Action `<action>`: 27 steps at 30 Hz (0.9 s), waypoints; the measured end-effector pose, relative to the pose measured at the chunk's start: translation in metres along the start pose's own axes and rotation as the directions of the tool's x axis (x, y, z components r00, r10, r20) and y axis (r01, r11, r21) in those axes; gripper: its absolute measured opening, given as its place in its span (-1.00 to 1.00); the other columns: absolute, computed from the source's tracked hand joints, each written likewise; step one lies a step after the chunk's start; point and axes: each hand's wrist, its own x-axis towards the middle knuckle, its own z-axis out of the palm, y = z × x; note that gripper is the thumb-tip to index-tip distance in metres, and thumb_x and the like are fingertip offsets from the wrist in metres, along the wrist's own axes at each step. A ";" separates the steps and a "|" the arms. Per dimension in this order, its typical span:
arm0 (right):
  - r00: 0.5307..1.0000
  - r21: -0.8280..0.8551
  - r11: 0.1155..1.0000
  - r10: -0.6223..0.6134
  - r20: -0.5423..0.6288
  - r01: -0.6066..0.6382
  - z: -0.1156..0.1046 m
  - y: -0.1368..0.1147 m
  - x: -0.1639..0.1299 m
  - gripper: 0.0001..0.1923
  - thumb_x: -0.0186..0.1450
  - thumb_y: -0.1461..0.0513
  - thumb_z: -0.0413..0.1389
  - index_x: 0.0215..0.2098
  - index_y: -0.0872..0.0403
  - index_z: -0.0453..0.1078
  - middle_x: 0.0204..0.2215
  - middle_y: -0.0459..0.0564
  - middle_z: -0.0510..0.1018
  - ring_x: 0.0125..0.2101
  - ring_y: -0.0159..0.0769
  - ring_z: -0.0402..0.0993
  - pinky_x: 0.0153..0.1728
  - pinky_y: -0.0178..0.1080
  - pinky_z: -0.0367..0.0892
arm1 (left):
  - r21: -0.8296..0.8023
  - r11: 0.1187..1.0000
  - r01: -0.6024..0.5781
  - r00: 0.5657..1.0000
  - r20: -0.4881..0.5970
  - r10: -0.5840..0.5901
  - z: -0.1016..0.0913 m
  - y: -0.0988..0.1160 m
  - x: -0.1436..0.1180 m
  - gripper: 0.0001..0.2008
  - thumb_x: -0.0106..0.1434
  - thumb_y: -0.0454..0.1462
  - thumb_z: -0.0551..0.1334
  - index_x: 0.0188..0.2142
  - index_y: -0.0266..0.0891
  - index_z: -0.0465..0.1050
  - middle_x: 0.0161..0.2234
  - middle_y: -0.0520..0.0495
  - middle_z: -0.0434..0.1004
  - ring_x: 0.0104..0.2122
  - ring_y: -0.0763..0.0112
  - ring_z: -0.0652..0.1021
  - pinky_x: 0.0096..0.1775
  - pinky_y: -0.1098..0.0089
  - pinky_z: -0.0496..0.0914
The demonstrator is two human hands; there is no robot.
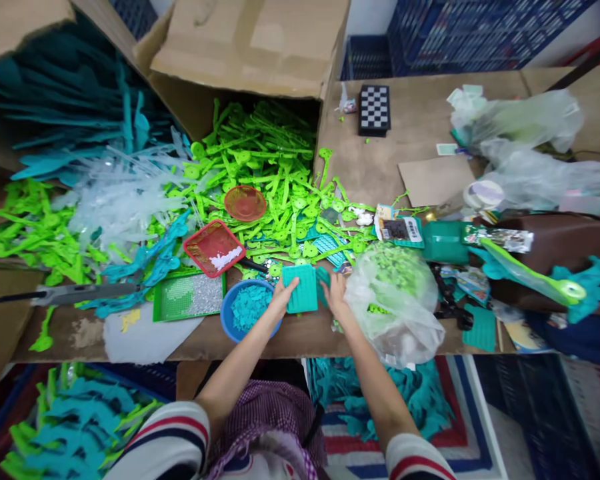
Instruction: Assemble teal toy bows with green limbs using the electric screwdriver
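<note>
My left hand [281, 295] is closed on the edge of a flat, square teal plastic panel [301, 288] with ridges across its face. Just to its right, my right hand [336, 291] grips a smaller, darker teal plastic piece [323, 285], seen nearly edge-on and partly hidden by the fingers. A blue bowl [225, 320] of small teal plastic pieces [251, 307] stands beside my left wrist. By my right hand lies a clear plastic bag [410, 327] with small bright green pieces [397, 270] in it.
A green tray [167, 300] of small silvery bits and a red basket [203, 247] with white pieces stand left. Behind, long green plastic parts [275, 147] spill from a cardboard box [245, 47]. A checkered board [375, 109] lies at the back; a green container [445, 241] stands right.
</note>
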 end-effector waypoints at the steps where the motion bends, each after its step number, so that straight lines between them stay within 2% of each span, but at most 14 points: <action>1: 0.999 0.022 0.999 0.038 -0.036 -0.037 -0.004 0.001 0.001 -0.49 0.41 0.08 -0.18 0.06 0.25 0.39 -0.05 0.37 0.50 0.05 0.06 0.41 0.07 0.13 0.33 | 0.011 0.998 -0.069 0.997 -0.045 0.069 -0.004 0.004 -0.004 -0.42 -0.04 -0.04 0.53 -0.07 -0.18 0.48 -0.05 -0.16 0.64 0.02 0.11 0.59 0.10 0.14 0.44; 4: 0.984 0.116 0.984 0.149 -0.101 -0.137 -0.010 -0.006 -0.003 -0.38 0.46 0.05 -0.33 0.16 0.27 0.30 -0.03 0.34 0.51 -0.02 -0.03 0.46 -0.01 0.03 0.38 | 0.065 0.978 -0.196 0.967 -0.151 0.204 -0.009 0.011 -0.010 -0.42 -0.01 -0.02 0.51 -0.07 -0.17 0.43 -0.04 -0.15 0.62 0.01 0.15 0.59 0.08 0.17 0.44; 6: 0.986 0.164 0.977 0.149 -0.068 -0.136 -0.006 -0.019 -0.005 -0.38 0.46 0.02 -0.32 0.14 0.22 0.35 -0.11 0.26 0.57 -0.13 -0.09 0.51 -0.08 -0.05 0.42 | 0.065 0.983 -0.174 0.973 -0.142 0.181 -0.001 0.012 -0.009 -0.48 0.03 -0.01 0.49 -0.11 -0.17 0.42 -0.05 -0.18 0.62 0.00 0.15 0.59 0.07 0.18 0.45; 9: 0.997 0.190 0.979 0.071 0.022 -0.074 0.000 -0.039 -0.004 -0.49 0.44 0.00 -0.15 0.00 0.13 0.49 -0.21 0.13 0.62 -0.21 -0.14 0.53 -0.11 -0.12 0.42 | 0.057 0.988 -0.146 0.985 -0.084 0.151 0.017 0.010 -0.005 -0.49 -0.02 -0.09 0.53 -0.13 -0.18 0.45 -0.07 -0.19 0.63 0.00 0.12 0.60 0.09 0.16 0.44; 12: 0.998 0.127 0.991 0.035 0.053 -0.041 -0.008 -0.042 0.004 -0.54 0.45 0.07 -0.14 -0.03 0.12 0.51 -0.16 0.14 0.60 -0.12 -0.11 0.50 -0.02 -0.08 0.38 | 0.045 0.985 -0.166 0.980 -0.108 0.170 0.022 0.011 -0.001 -0.45 -0.12 -0.21 0.56 -0.13 -0.20 0.46 -0.06 -0.18 0.63 0.01 0.10 0.59 0.13 0.11 0.42; 16: 0.998 -0.064 0.996 0.059 0.023 -0.058 -0.024 -0.029 0.026 -0.56 0.38 0.25 -0.08 0.15 0.22 0.38 0.11 0.33 0.45 0.13 0.06 0.33 0.16 0.09 0.18 | 0.014 0.995 -0.098 0.984 -0.146 0.099 0.007 0.014 0.001 -0.51 -0.08 -0.23 0.53 -0.15 -0.20 0.48 -0.08 -0.19 0.64 -0.02 0.07 0.62 0.10 0.04 0.45; 18: 0.998 -0.152 0.987 0.062 0.022 -0.058 -0.026 -0.025 0.039 -0.49 0.33 0.31 -0.02 0.24 0.23 0.28 0.24 0.36 0.33 0.21 0.11 0.22 0.18 0.10 0.11 | 0.012 0.999 -0.051 0.990 -0.127 0.052 0.001 0.012 -0.001 -0.52 -0.09 -0.23 0.54 -0.16 -0.20 0.50 -0.09 -0.20 0.65 -0.05 0.06 0.63 0.08 0.03 0.47; 20: 0.998 -0.222 0.973 0.062 0.029 -0.054 -0.026 -0.025 0.051 -0.47 0.32 0.32 0.00 0.26 0.22 0.23 0.28 0.37 0.28 0.21 0.13 0.19 0.15 0.08 0.10 | 0.012 1.000 -0.009 0.995 -0.097 0.011 -0.001 0.008 -0.006 -0.51 -0.10 -0.23 0.55 -0.16 -0.20 0.51 -0.11 -0.20 0.66 -0.06 0.06 0.64 0.07 0.02 0.48; 23: 0.997 -0.295 0.955 0.045 0.058 -0.026 -0.036 -0.027 0.066 -0.56 0.34 0.33 -0.02 0.18 0.23 0.31 0.15 0.37 0.41 0.11 0.10 0.28 0.07 0.03 0.14 | 0.008 1.000 0.020 0.998 -0.062 -0.020 0.001 0.002 -0.018 -0.48 -0.12 -0.23 0.57 -0.14 -0.19 0.52 -0.08 -0.20 0.66 -0.05 0.05 0.64 0.08 0.03 0.47; 27: 0.993 -0.339 0.939 -0.020 0.114 0.058 -0.066 -0.038 0.067 -0.73 0.36 0.29 -0.01 -0.06 0.16 0.45 -0.11 0.27 0.55 -0.03 0.04 0.37 0.00 -0.06 0.16 | -0.017 1.000 -0.012 0.997 -0.082 0.010 0.002 -0.004 -0.027 -0.40 -0.11 -0.16 0.58 -0.08 -0.17 0.49 -0.01 -0.19 0.63 0.02 0.05 0.60 0.11 0.04 0.45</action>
